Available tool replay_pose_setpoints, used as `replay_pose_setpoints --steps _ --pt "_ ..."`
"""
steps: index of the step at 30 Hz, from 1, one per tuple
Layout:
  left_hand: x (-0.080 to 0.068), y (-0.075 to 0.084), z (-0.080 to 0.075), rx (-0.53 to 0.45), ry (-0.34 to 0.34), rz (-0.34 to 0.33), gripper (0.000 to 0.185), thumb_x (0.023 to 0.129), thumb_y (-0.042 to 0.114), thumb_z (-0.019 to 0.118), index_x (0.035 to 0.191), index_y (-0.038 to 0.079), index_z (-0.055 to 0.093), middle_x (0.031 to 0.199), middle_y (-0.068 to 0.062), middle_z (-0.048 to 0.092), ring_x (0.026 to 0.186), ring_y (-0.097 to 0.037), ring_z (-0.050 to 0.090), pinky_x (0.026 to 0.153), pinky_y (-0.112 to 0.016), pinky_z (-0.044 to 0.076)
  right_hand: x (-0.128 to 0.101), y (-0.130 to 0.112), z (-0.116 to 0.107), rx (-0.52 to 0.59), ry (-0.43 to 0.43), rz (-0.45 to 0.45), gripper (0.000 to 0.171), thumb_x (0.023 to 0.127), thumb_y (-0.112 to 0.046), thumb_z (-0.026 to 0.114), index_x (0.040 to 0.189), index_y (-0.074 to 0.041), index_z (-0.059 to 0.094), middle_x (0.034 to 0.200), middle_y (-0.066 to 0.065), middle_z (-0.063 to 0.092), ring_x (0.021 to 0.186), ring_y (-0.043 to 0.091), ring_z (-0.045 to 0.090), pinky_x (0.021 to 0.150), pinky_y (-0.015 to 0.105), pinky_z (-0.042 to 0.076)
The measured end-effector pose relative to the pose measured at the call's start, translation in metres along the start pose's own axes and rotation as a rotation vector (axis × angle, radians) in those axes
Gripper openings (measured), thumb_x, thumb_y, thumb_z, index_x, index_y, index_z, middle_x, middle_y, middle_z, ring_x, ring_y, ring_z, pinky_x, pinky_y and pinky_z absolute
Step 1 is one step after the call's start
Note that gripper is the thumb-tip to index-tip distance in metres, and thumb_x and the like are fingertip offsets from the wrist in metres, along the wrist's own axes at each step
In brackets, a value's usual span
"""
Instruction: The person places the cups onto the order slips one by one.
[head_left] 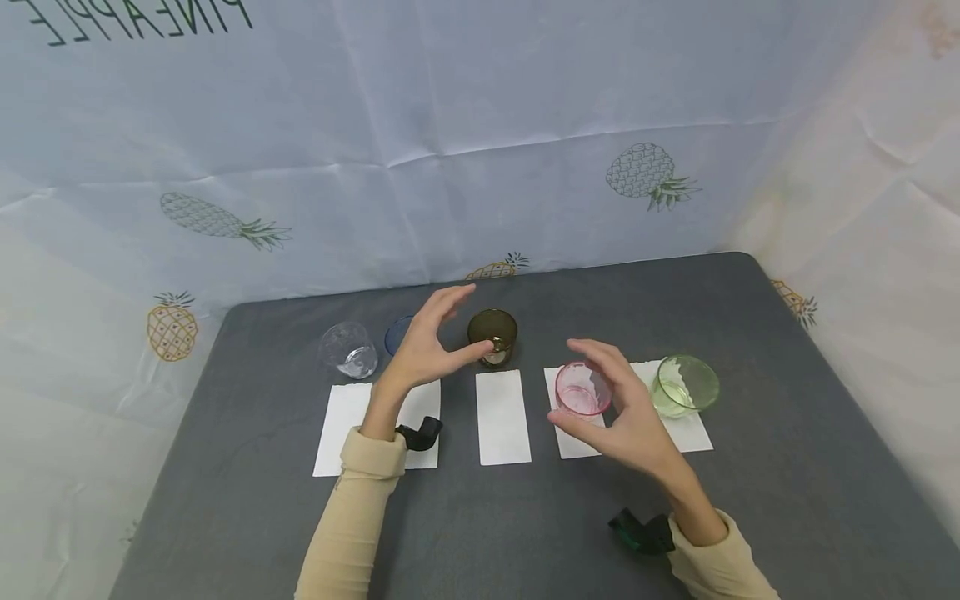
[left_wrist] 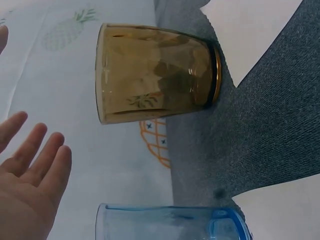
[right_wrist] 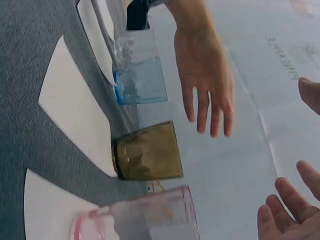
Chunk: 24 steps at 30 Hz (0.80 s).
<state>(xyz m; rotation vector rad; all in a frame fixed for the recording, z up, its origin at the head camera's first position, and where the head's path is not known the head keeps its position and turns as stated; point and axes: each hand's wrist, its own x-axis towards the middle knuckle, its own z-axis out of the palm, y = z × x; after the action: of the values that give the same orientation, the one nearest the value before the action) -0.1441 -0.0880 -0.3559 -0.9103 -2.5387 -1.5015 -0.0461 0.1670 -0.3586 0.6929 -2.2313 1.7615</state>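
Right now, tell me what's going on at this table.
A person sits at a dark grey table with five small glass cups and white paper rectangles laid in a row. The left hand is open beside the brown tinted glass cup, holding nothing. The right hand is open next to the pink tinted glass cup, which stands on a paper. A green glass cup also stands on paper; clear and blue cups stand behind the papers.

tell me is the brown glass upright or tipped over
Upright. The brown glass stands on its base on the table, mouth up, beside the open left hand.
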Motion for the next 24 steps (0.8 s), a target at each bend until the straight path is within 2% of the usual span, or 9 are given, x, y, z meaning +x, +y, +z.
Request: replay_pose_setpoints --steps 5,10,17,24 --pt "0.005 0.005 0.0 0.024 -0.047 -0.045 0.072 0.077 0.012 0.074 0.139 0.004 0.038 0.139 -0.017 0.036 0.128 -0.032 0.036 0.104 -0.043 0.032 0.005 -0.006 0.014 -0.07 -0.02 -0.022 0.076 0.062 0.002 0.082 0.13 -0.002 0.048 0.129 0.011 0.047 0.119 0.024 0.043 0.096 0.027 0.038" --pt "0.009 0.0 0.003 0.016 -0.079 -0.031 0.071 0.078 0.012 0.073 0.139 0.005 0.038 0.141 -0.016 0.034 0.129 -0.029 0.035 0.104 -0.043 0.032 0.009 -0.008 0.029 -0.097 -0.06 -0.042 0.08 0.063 -0.003 0.083 0.134 -0.003 0.045 0.132 0.01 0.046 0.122 0.027 0.041 0.101 0.034 0.033" --pt "0.014 -0.039 0.013 0.05 -0.091 0.016 0.071 0.079 0.023 0.073 0.141 0.017 0.037 0.143 -0.004 0.034 0.13 -0.021 0.034 0.104 -0.041 0.032 0.012 -0.006 0.049 -0.066 -0.109 0.005 0.081 0.067 -0.008 0.081 0.138 -0.003 0.04 0.137 0.012 0.042 0.126 0.025 0.039 0.102 0.044 0.032" --pt "0.013 -0.047 0.014 0.105 -0.125 0.035 0.071 0.08 0.032 0.071 0.141 0.019 0.037 0.142 -0.002 0.034 0.131 -0.019 0.033 0.103 -0.046 0.032 0.012 -0.002 0.064 -0.062 -0.096 0.058 0.082 0.07 -0.012 0.081 0.139 -0.002 0.038 0.139 0.013 0.039 0.128 0.026 0.037 0.102 0.049 0.03"
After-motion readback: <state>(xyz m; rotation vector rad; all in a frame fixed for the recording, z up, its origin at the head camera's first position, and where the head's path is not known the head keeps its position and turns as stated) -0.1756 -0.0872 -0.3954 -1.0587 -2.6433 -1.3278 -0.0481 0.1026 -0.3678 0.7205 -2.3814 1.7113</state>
